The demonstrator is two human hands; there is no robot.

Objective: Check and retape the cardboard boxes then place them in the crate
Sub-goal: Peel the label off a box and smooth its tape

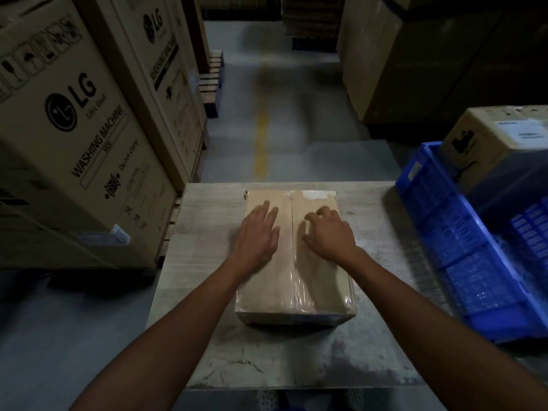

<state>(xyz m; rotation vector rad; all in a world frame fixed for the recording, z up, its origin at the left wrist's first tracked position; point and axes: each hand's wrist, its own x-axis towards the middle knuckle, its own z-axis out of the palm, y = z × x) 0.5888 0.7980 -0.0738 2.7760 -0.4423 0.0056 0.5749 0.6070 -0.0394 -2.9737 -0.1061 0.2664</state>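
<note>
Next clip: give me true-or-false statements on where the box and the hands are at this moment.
1. The brown cardboard box lies on the grey table. True.
2. The left hand and the right hand both rest on the box's top. True.
3. The box sits inside the blue plastic crate. False: it is on the table; the crate stands to its right.
4. The left hand grips a tape roll. False: it lies flat, holding nothing.
5. Clear tape runs along the box's centre seam. True.
</note>
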